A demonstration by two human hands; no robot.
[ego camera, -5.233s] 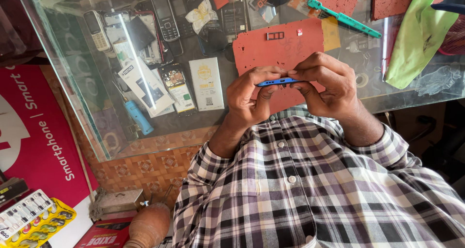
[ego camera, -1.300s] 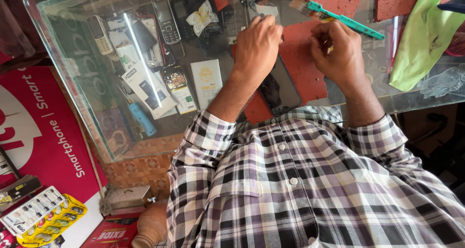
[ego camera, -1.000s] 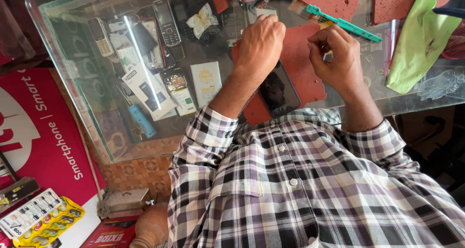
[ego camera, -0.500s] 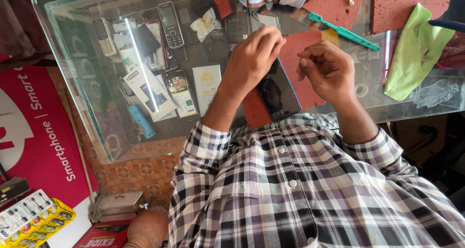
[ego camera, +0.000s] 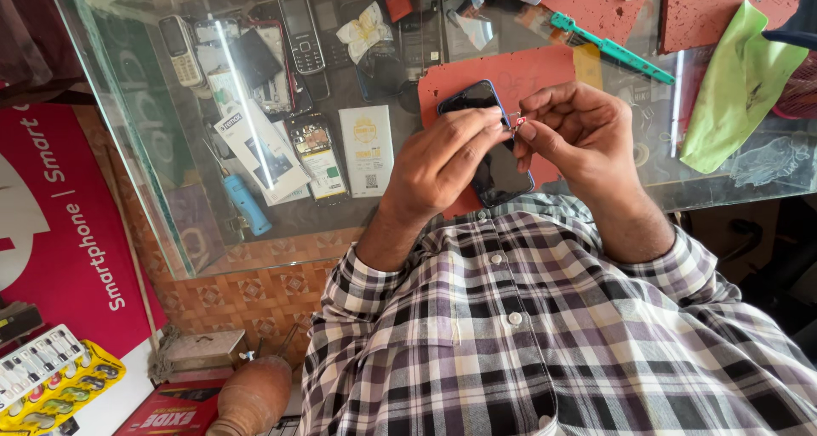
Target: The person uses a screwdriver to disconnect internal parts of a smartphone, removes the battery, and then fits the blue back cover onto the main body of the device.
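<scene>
From where I sit, both hands meet over the red mat (ego camera: pixel 519 74) on the glass counter (ego camera: pixel 153 172), busy with a small part at the edge of a smartphone (ego camera: pixel 492 147) that has a blue frame and a dark screen. My left hand (ego camera: pixel 442 159) rests on the phone, its fingers laid along the edge and steadying it against the mat. My right hand (ego camera: pixel 579 130) has thumb and forefinger pinched together on a tiny white and red piece (ego camera: pixel 519 123), held right at the phone's side; I judge it a card tray, though it is too small to be sure. The step in hand looks like seating or drawing that piece. A teal tool (ego camera: pixel 608 45) lies apart, farther up the counter. Whatever follows calls for a fine, level pinch and a still phone.
</scene>
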